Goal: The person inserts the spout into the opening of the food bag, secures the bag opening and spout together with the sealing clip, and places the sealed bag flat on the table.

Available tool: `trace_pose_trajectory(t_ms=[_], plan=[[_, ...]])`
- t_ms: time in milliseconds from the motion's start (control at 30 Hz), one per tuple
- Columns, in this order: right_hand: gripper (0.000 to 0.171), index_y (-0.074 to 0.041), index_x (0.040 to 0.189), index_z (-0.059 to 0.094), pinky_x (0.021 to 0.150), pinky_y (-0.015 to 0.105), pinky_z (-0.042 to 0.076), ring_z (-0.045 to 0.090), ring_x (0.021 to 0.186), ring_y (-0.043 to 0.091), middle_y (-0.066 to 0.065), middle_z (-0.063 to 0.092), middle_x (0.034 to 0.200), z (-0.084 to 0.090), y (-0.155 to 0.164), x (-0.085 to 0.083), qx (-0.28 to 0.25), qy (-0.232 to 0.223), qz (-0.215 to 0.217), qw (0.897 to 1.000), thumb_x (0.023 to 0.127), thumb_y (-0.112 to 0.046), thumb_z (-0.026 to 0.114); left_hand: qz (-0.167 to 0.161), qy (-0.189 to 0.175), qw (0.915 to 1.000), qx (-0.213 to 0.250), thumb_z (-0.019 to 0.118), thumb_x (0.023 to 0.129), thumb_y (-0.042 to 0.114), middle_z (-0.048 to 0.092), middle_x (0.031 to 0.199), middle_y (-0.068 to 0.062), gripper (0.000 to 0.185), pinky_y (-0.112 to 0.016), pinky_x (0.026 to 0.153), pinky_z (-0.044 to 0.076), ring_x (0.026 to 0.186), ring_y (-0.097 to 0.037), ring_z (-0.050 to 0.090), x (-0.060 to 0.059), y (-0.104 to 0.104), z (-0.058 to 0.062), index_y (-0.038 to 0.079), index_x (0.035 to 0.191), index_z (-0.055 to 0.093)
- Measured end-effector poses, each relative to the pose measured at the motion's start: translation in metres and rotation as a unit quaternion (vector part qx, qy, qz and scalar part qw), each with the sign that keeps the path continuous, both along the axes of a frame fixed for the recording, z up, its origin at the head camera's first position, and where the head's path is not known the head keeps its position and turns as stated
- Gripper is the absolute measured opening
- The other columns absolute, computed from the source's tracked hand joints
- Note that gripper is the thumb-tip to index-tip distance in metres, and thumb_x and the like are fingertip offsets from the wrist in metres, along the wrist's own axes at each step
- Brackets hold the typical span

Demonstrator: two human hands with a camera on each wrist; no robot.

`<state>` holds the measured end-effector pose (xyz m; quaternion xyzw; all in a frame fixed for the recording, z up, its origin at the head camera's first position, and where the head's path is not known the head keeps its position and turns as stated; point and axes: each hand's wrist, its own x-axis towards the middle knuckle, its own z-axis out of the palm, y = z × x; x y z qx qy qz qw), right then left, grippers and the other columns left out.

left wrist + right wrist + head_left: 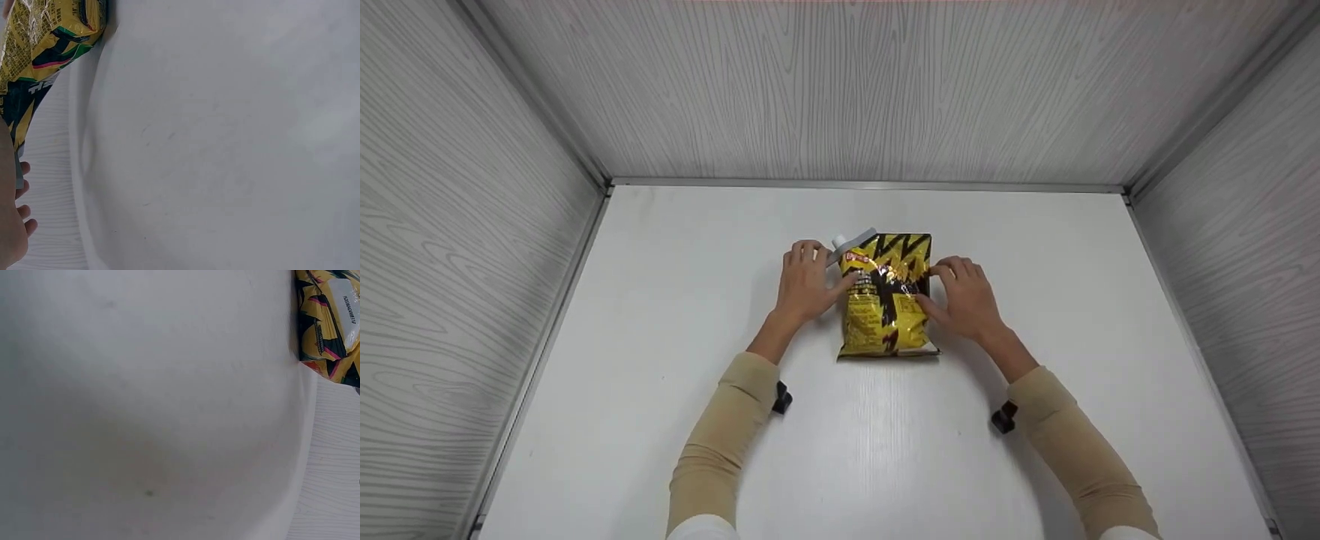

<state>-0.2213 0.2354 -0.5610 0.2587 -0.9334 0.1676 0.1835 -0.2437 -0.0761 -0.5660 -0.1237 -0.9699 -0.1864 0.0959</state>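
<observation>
A yellow-and-black snack bag (885, 322) lies on the white table, its glossy printed side up. Across its upper left corner runs a grey sealing clip (861, 238) with a white cap (838, 241). My left hand (804, 285) grips the bag's left side, thumb on the front and fingers beside the lower end of the clip. On the opposite side my right hand (967, 300) holds the right edge between thumb and fingers. The left wrist view shows the bag (48, 39) next to part of the left hand (11, 225); the right wrist view catches only the bag's lower corner (329, 326).
Wood-grain panels enclose the white table (660, 300) at the back (840, 90), left (450, 262) and right (1230, 210). Metal strips line the table's edges. A small black device (782, 398) sits at the left wrist, and another black device (1003, 418) at the right.
</observation>
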Motion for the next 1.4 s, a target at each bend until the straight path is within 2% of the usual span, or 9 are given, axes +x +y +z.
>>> trace_pose_trajectory(t_ms=[467,767,1000,1267,1400], plan=[[0.045,-0.003,0.120,0.065,0.104,0.056,0.049,0.060,0.118,0.038,0.018,0.064,0.122,-0.004,0.000,-0.002,-0.006,-0.018,-0.002,1.000,0.098,-0.041,0.071,0.000,-0.019,0.9998,-0.006,0.049,0.099,0.074,0.052,0.141,-0.017,0.080,-0.052,0.115,0.040,0.138,-0.036,0.046,-0.005,-0.001,-0.006,0.002,0.131,0.061],[0.047,-0.002,0.121,0.065,0.104,0.055,0.049,0.060,0.118,0.038,0.018,0.064,0.123,-0.004,-0.002,-0.001,-0.002,-0.036,-0.007,0.999,0.099,-0.043,0.070,-0.005,-0.025,0.9996,0.006,0.049,0.100,0.072,0.053,0.141,-0.018,0.078,-0.052,0.114,0.040,0.137,-0.037,0.048,-0.007,-0.002,-0.011,0.001,0.128,0.063],[0.048,-0.002,0.122,0.064,0.106,0.055,0.049,0.060,0.119,0.038,0.018,0.063,0.125,-0.006,-0.002,-0.001,0.002,-0.045,-0.009,0.999,0.100,-0.044,0.069,-0.003,-0.036,0.9993,0.011,0.048,0.100,0.074,0.053,0.141,-0.018,0.081,-0.053,0.116,0.039,0.137,-0.037,0.048,-0.007,-0.002,-0.015,0.001,0.131,0.062],[0.048,-0.003,0.124,0.064,0.105,0.055,0.048,0.059,0.120,0.038,0.018,0.062,0.126,-0.007,-0.003,-0.001,-0.008,-0.074,-0.023,0.997,0.101,-0.045,0.067,-0.003,-0.048,0.9988,0.013,0.046,0.101,0.073,0.054,0.141,-0.017,0.078,-0.052,0.115,0.039,0.136,-0.036,0.049,-0.009,-0.002,-0.016,0.003,0.130,0.063],[0.047,-0.003,0.123,0.065,0.105,0.056,0.048,0.059,0.121,0.039,0.018,0.063,0.127,-0.009,-0.003,0.000,0.001,-0.074,-0.028,0.997,0.102,-0.045,0.065,-0.006,-0.045,0.9989,0.011,0.045,0.102,0.072,0.055,0.140,-0.017,0.076,-0.052,0.113,0.039,0.134,-0.036,0.050,-0.008,-0.003,-0.017,0.004,0.128,0.064]])
